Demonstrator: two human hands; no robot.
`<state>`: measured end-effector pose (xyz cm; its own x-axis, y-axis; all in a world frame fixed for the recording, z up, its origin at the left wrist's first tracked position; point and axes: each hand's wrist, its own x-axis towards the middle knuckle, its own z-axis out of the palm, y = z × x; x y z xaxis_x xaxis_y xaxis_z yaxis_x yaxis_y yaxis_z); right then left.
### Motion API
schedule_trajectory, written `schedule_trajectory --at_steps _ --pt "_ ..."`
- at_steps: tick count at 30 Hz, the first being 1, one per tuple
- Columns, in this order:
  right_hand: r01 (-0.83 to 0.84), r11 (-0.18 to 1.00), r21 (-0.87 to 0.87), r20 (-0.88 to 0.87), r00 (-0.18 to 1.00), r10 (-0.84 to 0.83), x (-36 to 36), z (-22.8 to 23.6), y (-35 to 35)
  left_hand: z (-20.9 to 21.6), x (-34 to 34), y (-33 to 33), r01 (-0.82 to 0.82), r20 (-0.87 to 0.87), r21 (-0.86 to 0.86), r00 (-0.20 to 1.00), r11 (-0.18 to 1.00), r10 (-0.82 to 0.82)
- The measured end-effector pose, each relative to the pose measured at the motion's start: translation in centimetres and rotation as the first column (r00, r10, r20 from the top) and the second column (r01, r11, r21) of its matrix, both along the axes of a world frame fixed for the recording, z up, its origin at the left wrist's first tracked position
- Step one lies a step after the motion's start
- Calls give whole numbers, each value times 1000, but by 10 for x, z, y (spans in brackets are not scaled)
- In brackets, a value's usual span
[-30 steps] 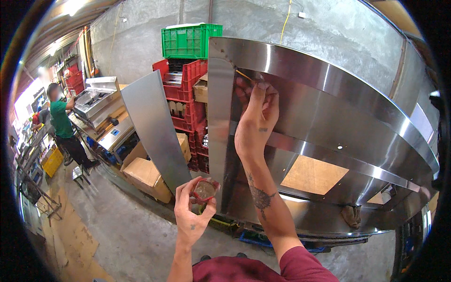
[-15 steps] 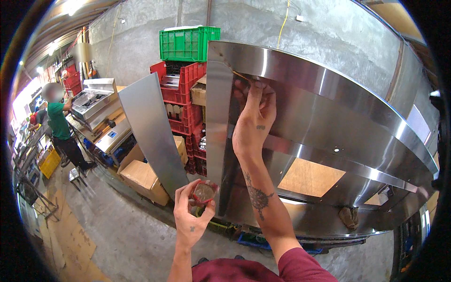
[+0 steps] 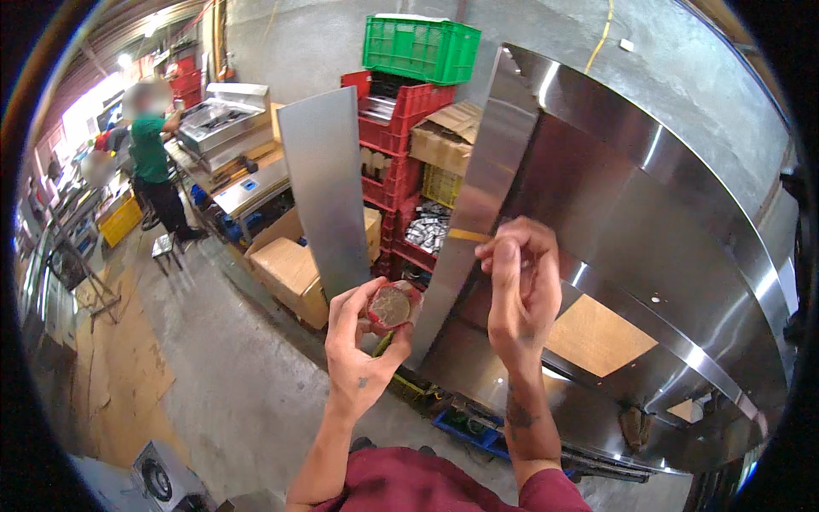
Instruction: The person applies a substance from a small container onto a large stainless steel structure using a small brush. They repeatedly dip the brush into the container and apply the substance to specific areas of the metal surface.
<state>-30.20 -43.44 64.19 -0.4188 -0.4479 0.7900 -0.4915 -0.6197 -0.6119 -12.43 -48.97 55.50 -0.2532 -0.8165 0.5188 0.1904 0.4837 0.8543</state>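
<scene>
My left hand [image 3: 363, 346] grips a small round tub [image 3: 391, 307] with a red rim and a greyish-brown face, tilted toward me. Clear plastic seems to cling around its edge. My right hand [image 3: 525, 290] pinches a thin yellowish-brown stick [image 3: 468, 235] that points left, and its tip end is too blurred to make out. Behind that hand stands a large shiny sheet-metal structure [image 3: 589, 183] with a long folded flange [image 3: 485, 158]. The stick lies across the view of this flange; whether it touches the metal I cannot tell.
A flat metal sheet [image 3: 324, 179] leans by a cardboard box [image 3: 286, 269]. Behind are stacked red crates [image 3: 392, 119] topped by a green crate [image 3: 418, 47]. A person in green [image 3: 152, 149] works at a bench far left. A brown rag-like thing [image 3: 634, 427] rests on the structure's lower part.
My right hand has come down from the structure's upper corner, still with the stick. My left hand has risen slightly with the tub. The view has swung left.
</scene>
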Motion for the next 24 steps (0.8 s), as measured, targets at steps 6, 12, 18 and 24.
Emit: schedule_trajectory --at_steps 6,12,18,24 --pt "178 980 91 -522 847 -106 14 -18 14 0 2 -2 -164 92 -179 979 970 183" --pt "211 963 168 -594 801 -72 16 -22 10 0 -4 -3 -180 104 -257 972 949 212" --pt "223 957 186 -611 789 -65 12 -22 13 2 -7 0 -170 110 -270 972 948 205" --pt "107 971 214 -408 913 -11 7 -20 15 1 -14 -2 -150 100 -191 980 970 172"
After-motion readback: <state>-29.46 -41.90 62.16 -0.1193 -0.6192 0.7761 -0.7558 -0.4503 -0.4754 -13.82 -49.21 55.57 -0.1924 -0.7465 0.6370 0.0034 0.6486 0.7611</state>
